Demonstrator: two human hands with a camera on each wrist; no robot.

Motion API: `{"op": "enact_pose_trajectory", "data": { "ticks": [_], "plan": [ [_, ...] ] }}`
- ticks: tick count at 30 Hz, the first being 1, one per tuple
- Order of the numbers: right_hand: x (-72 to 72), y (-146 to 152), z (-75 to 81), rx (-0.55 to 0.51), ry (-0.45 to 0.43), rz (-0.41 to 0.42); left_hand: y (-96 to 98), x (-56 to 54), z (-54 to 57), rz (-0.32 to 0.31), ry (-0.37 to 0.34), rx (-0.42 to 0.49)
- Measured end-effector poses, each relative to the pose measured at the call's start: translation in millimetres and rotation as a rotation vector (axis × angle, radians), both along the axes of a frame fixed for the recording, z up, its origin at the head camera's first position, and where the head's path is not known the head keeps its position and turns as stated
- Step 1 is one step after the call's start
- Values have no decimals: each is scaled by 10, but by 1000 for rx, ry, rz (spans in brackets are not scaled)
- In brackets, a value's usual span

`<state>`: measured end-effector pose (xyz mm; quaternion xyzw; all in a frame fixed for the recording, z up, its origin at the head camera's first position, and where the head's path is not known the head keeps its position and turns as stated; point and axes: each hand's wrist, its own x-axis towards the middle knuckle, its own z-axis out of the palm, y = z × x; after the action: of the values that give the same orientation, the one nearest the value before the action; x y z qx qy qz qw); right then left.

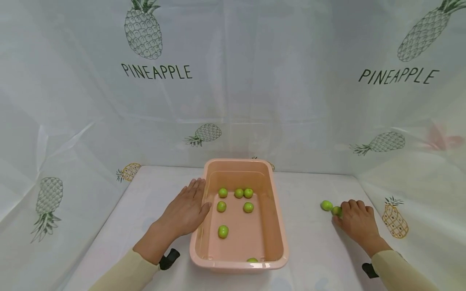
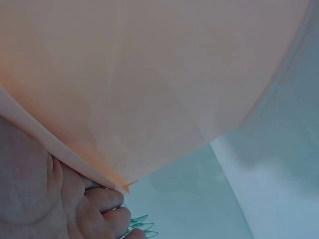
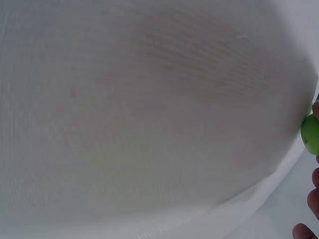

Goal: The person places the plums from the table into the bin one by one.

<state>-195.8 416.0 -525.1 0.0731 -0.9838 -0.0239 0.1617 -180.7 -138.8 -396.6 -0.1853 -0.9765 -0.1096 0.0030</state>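
Note:
A pink plastic basin (image 1: 238,264) stands on the table with several small round green fruits inside, such as one green fruit (image 1: 223,231) near its left wall. My left hand (image 1: 185,212) rests along the basin's left rim, fingers straight and thumb over the edge. The left wrist view shows its palm against the basin's outer side (image 2: 164,89). To the right of the basin, my right hand (image 1: 356,222) pinches a green fruit (image 1: 337,211) at the tabletop; part of that fruit (image 3: 311,134) shows at the right wrist view's edge. Another loose green fruit (image 1: 326,205) lies just left of it.
A white table (image 1: 306,242) carries the basin and the loose fruit. White sheeting (image 1: 284,101) printed with pineapples hangs behind the table and along both sides. Dark bands (image 1: 169,258) sit at both wrists.

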Motion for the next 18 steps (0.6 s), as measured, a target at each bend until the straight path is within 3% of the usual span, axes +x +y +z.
{"op": "enact_pose_trajectory", "data": {
  "ticks": [5,12,18],
  "plan": [
    [-8,14,-2,-27,-17,-40,-4,1,-5,-2,-3,-3],
    [-34,38,40,-30,55,-30,-2,2,-2,2,-2,-6],
    [-78,-72,178,-72,116,6,-2,6,8,-4,4,0]
  ]
}}
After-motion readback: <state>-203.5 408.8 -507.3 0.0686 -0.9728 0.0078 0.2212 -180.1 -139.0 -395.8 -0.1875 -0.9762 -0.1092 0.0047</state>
